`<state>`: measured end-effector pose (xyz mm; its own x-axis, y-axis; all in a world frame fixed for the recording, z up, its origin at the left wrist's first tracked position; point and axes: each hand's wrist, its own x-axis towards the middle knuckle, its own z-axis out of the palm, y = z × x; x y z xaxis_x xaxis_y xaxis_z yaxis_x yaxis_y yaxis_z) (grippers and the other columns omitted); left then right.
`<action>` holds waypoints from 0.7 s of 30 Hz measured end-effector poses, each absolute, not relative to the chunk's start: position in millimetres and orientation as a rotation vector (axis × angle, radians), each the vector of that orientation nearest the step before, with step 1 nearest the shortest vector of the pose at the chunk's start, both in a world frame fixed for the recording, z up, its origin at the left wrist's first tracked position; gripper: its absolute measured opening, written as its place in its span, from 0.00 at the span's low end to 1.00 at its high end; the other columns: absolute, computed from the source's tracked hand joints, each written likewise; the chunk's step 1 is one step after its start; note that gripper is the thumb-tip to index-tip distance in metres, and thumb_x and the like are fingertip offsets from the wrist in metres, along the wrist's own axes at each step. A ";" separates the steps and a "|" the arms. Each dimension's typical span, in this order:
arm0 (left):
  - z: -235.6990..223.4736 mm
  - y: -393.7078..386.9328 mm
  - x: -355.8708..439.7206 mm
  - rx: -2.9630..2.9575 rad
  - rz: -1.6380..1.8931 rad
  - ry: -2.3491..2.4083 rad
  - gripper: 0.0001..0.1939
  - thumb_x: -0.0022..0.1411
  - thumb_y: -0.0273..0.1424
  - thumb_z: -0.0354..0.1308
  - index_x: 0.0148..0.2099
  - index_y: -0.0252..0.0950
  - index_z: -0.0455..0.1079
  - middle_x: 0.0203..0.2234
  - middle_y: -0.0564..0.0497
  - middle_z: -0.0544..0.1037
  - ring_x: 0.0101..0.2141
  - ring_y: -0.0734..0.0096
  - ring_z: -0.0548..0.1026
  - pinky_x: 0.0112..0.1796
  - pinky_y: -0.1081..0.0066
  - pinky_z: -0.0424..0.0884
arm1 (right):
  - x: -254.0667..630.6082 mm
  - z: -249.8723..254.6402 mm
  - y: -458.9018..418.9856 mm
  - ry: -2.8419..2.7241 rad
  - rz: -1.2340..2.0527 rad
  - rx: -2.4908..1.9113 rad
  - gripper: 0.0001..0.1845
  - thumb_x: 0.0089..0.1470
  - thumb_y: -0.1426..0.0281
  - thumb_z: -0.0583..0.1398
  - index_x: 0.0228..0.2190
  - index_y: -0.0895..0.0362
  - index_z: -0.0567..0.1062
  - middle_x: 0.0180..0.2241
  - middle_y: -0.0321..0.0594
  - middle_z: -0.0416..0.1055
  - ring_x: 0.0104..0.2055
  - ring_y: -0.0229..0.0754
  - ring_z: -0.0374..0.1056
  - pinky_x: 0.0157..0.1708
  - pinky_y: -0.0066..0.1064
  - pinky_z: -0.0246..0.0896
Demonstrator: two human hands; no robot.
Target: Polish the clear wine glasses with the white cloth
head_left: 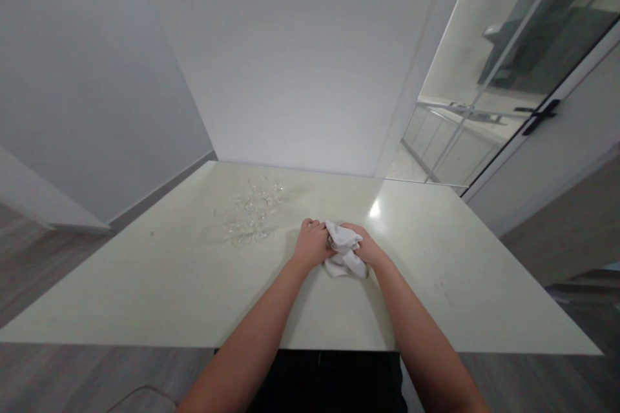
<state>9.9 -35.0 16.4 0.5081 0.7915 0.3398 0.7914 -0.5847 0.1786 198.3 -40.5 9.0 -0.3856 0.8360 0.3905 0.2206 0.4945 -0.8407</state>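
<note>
Both of my hands meet over the middle of a cream table (145, 284). My left hand (311, 242) is closed, its fingers curled against a crumpled white cloth (345, 250). My right hand (365, 246) is closed on the same cloth from the other side. The cloth hangs down and touches the tabletop. Whether anything is wrapped inside the cloth is hidden. A group of several clear glasses (252, 213) stands on the table to the left and beyond my left hand.
White walls rise right behind the table's far edge. A glass partition with a black handle (540, 116) stands at the right. Grey wood floor (43, 271) lies to the left and in front of the table.
</note>
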 end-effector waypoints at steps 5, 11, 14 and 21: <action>18.0 -36.8 11.4 2.725 0.594 1.416 0.17 0.54 0.43 0.66 0.39 0.34 0.77 0.36 0.40 0.80 0.42 0.51 0.75 0.52 0.52 0.60 | 199.3 4.2 -43.4 -1.905 0.824 -0.947 0.10 0.46 0.72 0.58 0.34 0.56 0.75 0.31 0.38 0.74 0.34 0.42 0.68 0.37 0.31 0.60; 16.4 -35.9 14.3 2.651 0.700 1.430 0.21 0.55 0.44 0.65 0.44 0.34 0.74 0.38 0.41 0.80 0.44 0.51 0.75 0.54 0.52 0.61 | 195.2 -3.6 -35.9 -1.631 0.999 -0.956 0.06 0.44 0.70 0.61 0.29 0.55 0.75 0.29 0.37 0.74 0.34 0.42 0.67 0.38 0.32 0.63; 16.0 -35.0 13.0 2.653 0.834 1.328 0.26 0.56 0.44 0.64 0.52 0.35 0.69 0.43 0.43 0.79 0.47 0.54 0.76 0.60 0.52 0.57 | 195.5 -0.2 -31.5 -1.508 1.097 -0.946 0.09 0.43 0.69 0.64 0.32 0.54 0.77 0.32 0.38 0.77 0.37 0.43 0.69 0.42 0.34 0.65; 16.8 -33.0 6.7 2.672 0.901 1.103 0.23 0.60 0.40 0.63 0.54 0.38 0.67 0.50 0.44 0.77 0.52 0.59 0.74 0.64 0.53 0.53 | 203.9 2.4 -33.5 -1.443 1.273 -0.870 0.18 0.39 0.66 0.70 0.36 0.54 0.78 0.36 0.38 0.78 0.40 0.43 0.71 0.46 0.34 0.65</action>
